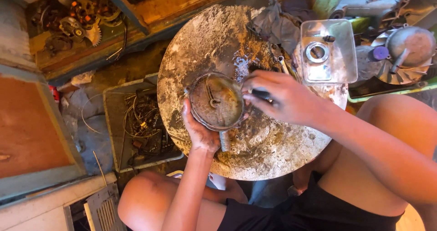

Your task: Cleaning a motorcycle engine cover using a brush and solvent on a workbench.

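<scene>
A round, grimy metal housing (216,101) with a hollow inside and a small centre post rests on a worn round table top (268,149). My left hand (199,132) grips its near-left rim from below. My right hand (278,96) is closed on a dark-handled tool (260,94) whose tip meets the housing's right edge. A short metal stub (224,141) sticks out under the housing, beside my left hand.
A shiny square metal cover (328,51) with a round opening lies at the table's far right, next to a grey rag (277,24). A finned engine part (406,53) sits further right. A tray of tangled wires (143,122) stands on the floor at left.
</scene>
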